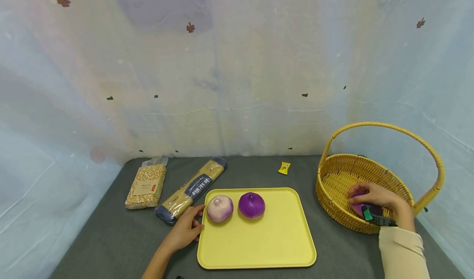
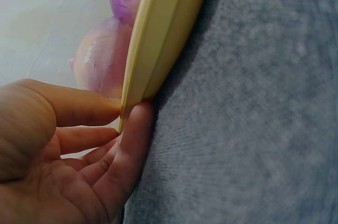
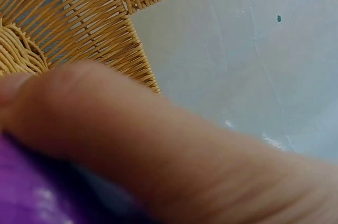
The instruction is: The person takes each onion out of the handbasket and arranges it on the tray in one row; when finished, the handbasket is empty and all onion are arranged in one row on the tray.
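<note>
My left hand (image 1: 183, 231) is at the left edge of a yellow tray (image 1: 259, 246); in the left wrist view, thumb and fingers pinch its rim (image 2: 138, 71). On the tray sit a white-and-purple onion (image 1: 220, 209) and a deep purple onion (image 1: 252, 205), side by side toward the back. Over at the right, my right hand (image 1: 381, 196) reaches inside a wicker basket (image 1: 335, 207) and grips another purple onion (image 1: 357, 208), partly hidden by the fingers. The right wrist view shows the thumb close up, over a glossy purple surface (image 3: 26, 187).
A pack of spaghetti (image 1: 192, 188) lies slantwise behind the left hand, with a bag of corn kernels (image 1: 147, 185) to its left. A small yellow wrapped candy (image 1: 284, 168) lies near the table's back edge. The basket's tall handle (image 1: 385, 124) arches over it.
</note>
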Motion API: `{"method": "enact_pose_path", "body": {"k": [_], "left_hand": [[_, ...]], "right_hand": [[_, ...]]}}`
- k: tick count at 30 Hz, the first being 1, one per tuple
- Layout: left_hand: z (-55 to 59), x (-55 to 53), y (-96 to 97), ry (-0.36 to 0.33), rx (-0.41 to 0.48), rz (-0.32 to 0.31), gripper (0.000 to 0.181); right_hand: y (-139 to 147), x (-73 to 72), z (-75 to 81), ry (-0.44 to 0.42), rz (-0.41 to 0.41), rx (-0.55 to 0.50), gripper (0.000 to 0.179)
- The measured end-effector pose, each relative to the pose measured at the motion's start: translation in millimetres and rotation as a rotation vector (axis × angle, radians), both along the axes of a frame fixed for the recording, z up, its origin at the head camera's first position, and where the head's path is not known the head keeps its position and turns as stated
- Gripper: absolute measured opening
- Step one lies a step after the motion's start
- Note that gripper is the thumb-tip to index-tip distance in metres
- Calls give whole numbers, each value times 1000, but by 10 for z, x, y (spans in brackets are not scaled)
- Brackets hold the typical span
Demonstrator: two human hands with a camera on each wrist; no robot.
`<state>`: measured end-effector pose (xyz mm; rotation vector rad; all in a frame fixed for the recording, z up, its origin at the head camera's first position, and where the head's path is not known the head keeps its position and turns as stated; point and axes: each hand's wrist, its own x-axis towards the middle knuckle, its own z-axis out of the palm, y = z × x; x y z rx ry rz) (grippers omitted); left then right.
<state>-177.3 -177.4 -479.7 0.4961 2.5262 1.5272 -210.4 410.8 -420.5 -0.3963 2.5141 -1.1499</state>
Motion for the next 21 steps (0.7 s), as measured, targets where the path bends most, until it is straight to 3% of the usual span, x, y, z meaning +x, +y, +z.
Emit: {"method": "enact_pose_path", "body": {"k": [4,10,17,21], "left_hand": [[-26,-12,-18,-2,20,-11,56],[-51,-7,-5,29,-39,0,54],[-29,-5,-12,14,-1,-8,55],[-18,-10,-21,14,15,-17,55]], "right_hand": [[-25,15,62,17,-52,26,35],[-39,-4,106,100,-84,-19,32],[-29,-37,77,8,8,-68,32],[-37,-48,82,-62,-3,-67,36]]}}
